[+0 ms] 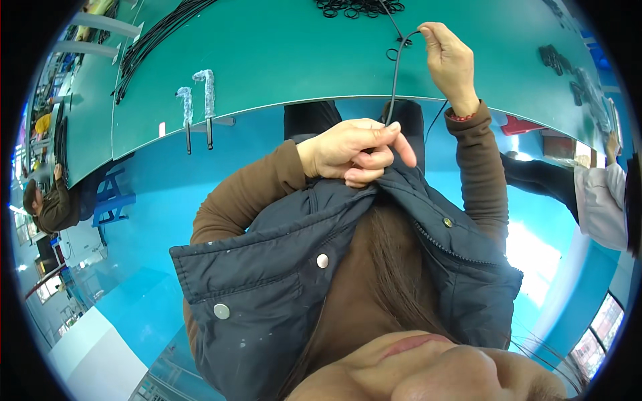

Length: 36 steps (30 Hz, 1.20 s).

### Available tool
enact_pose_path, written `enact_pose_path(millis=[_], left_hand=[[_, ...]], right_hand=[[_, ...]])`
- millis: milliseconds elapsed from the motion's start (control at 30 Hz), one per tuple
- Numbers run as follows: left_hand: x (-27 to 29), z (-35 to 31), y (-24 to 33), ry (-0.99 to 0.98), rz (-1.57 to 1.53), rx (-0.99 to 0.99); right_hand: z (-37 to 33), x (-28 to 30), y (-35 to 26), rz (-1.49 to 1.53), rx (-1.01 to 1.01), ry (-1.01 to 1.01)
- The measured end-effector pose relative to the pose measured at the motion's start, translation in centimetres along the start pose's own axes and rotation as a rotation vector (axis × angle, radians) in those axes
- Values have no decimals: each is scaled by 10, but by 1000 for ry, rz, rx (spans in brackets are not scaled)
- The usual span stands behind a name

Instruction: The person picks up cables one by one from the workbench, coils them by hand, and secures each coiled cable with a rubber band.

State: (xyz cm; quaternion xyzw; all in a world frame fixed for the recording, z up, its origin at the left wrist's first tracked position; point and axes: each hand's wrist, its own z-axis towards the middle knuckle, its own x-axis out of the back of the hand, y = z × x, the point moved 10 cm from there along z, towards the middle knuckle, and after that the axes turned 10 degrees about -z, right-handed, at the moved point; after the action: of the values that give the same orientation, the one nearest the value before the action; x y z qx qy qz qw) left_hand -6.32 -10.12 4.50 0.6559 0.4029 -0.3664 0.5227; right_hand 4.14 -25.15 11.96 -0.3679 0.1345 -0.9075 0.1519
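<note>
Cable runs taut between our hands: right hand pinches its upper end over the green table, left hand closes on the lower end near our vest, apparently to keep it straight. Black rings lie beyond.

You see a long green worktable curving across the top of the view, its pale edge bending with the lens. Beneath it the floor is bright blue and glossy. A blue stool stands at left near a seated person in a brown jacket. Windows at lower right let in daylight, throwing a white glare patch on the floor. A white surface shows at lower left.
</note>
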Motion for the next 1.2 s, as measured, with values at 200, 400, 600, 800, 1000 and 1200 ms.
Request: enact_pose_path(millis=[200, 400, 600, 800, 1000, 1200], left_hand=[[-25, -1, 22, -55, 273, -122], [-22, -63, 174, 13, 477, -956], [23, -29, 130, 223, 948, -679], [5, -4, 79, -43, 547, -286], [45, -34, 124, 170, 172, -754], [3, -46, 166, -361, -633, -753]], right_hand=[[6, 5, -17, -65, 107, 69], [-82, -15, -77, 175, 269, -387], [-44, 27, -98, 147, 321, -407], [-9, 3, -75, 431, 175, -323], [-20, 13, -64, 369, 35, -258], [-98, -16, -78, 236, 169, -501]])
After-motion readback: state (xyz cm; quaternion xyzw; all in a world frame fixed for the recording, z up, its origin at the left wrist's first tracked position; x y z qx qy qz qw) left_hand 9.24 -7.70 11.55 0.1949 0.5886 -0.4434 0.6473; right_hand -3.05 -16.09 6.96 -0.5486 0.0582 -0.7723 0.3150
